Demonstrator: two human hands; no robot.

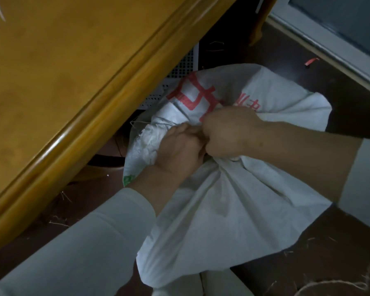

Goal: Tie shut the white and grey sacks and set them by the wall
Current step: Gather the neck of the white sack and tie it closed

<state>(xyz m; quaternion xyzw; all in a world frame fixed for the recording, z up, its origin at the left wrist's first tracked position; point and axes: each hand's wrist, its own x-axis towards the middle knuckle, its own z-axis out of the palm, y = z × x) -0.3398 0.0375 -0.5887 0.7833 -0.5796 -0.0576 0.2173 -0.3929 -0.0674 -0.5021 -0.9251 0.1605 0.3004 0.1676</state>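
Now, sack: white woven sack with red print lies crumpled on the dark floor at centre, its mouth gathered toward 10 o'clock.
Left hand: left hand, from 7 o'clock, fingers curled tight round the gathered neck.
Right hand: right hand, from 3 o'clock, fisted on the same neck, touching the left.
String: thin pale string at the neck's 9 o'clock side.
Table: glossy yellow wooden table edge, 10 to 12 o'clock, just beside the sack.
Twine: brown twine coil, 5 o'clock.
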